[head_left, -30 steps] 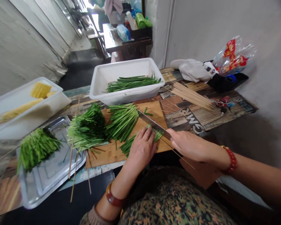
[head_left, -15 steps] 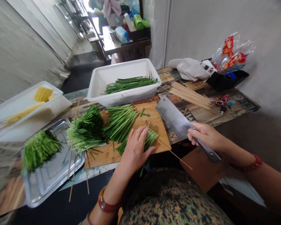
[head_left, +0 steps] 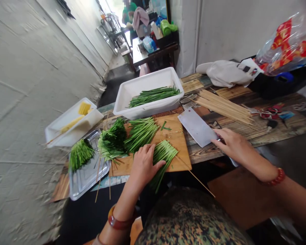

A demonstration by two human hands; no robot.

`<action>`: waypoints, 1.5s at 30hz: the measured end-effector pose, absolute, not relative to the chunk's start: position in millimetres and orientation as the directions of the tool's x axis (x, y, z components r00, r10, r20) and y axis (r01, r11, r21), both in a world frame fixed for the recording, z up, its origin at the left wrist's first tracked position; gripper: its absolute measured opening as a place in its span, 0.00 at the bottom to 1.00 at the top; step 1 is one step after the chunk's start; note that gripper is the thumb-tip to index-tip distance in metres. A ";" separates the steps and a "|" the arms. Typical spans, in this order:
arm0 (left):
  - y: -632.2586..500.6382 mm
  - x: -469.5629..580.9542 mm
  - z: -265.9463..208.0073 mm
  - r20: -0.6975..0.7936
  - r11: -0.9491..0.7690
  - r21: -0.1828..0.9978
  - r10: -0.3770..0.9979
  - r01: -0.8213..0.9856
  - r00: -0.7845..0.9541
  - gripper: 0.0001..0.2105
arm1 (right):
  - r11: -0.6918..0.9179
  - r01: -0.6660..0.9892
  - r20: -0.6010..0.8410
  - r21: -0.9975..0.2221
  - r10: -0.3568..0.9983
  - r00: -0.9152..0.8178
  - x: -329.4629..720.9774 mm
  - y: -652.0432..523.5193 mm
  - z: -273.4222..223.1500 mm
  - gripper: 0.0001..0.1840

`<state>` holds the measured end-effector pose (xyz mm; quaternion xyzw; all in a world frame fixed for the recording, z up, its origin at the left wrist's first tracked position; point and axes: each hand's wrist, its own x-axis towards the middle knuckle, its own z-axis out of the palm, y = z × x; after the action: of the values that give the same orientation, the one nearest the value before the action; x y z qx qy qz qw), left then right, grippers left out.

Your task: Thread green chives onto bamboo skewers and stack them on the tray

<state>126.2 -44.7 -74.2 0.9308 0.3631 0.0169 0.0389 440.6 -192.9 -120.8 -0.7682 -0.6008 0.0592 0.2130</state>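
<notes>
Resting L hand (head_left: 145,160) on skewered green stalks (head_left: 165,151), nr front edge of cutting board (head_left: 180,136); holding L fingers close together over the LH part of the bundle, w/ thumb apart. Positioning stalks on front R area of board, w/ some leaf ends hanging over front edge. Showing thin skewer (head_left: 202,184) projecting from R end of bundle, past board edge. Placing R hand (head_left: 232,144) over handle of cleaver (head_left: 196,128), w/ thumb & index finger nr blade heel; concealing most of handle, hence unable to tell if R fingers are gripping or merely resting. Laying blade flat on table (head_left: 202,157), just R of board. Locating 2nd stalk pile (head_left: 141,132) on board behind L hand, & 3rd pile (head_left: 113,137) at L end. Setting metal tray (head_left: 83,187), incl. more greens (head_left: 80,154), further L. Standing white tub (head_left: 149,111), incl. long greens (head_left: 154,96), behind board. Spreading loose wooden sticks (head_left: 224,107) on table, beyond cleaver.
</notes>
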 end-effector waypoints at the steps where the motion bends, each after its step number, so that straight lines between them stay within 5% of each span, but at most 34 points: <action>1: -44.5 126.8 -73.6 0.003 -0.728 0.087 0.683 0.680 0.731 0.28 | -0.184 0.912 0.192 -0.368 0.944 0.268 438.1 -194.8 -117.9 0.19; 5: -42.9 126.0 -76.1 0.042 -0.723 0.124 0.688 0.680 0.724 0.27 | -0.110 0.919 0.286 -0.378 0.930 0.229 407.0 -202.1 -96.6 0.15; 9: -41.8 122.9 -82.6 0.100 -0.730 0.182 0.680 0.659 0.726 0.26 | -0.016 0.845 0.014 -0.535 1.000 0.028 356.0 -205.5 -83.7 0.15; 13: -43.1 117.3 -87.7 0.146 -0.729 0.253 0.679 0.636 0.719 0.26 | -0.107 0.872 -0.095 -0.478 0.993 0.070 329.8 -203.3 -85.3 0.15; 21: -51.2 109.6 -90.4 0.168 -0.680 0.376 0.718 0.629 0.675 0.27 | -0.050 0.908 0.021 -0.417 0.998 0.065 314.8 -206.8 -94.8 0.05; 29: -55.2 96.8 -96.8 0.252 -0.574 0.666 0.773 0.475 0.582 0.29 | 0.041 0.749 0.161 -0.661 0.983 0.089 314.6 -208.9 -91.8 0.11; 35: -62.9 63.3 -59.8 0.216 -0.325 0.942 0.783 0.087 0.584 0.23 | 0.303 0.764 0.425 -0.570 0.904 -0.041 299.3 -201.2 -51.7 0.11; 41: -81.0 21.6 -27.4 0.102 -0.068 0.995 0.791 -0.078 0.603 0.16 | 0.480 0.719 0.502 -0.503 0.839 -0.210 275.1 -173.9 -23.7 0.09; 45: -92.9 -5.2 -26.4 0.142 -0.093 0.987 0.883 -0.131 0.447 0.15 | 0.604 0.653 0.539 -0.457 0.772 -0.337 254.4 -154.1 -14.2 0.09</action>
<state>-5.2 -92.9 -26.4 0.6052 0.3107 0.4244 0.5976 254.4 -154.1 -14.2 -0.4379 -0.8136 0.0794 0.3741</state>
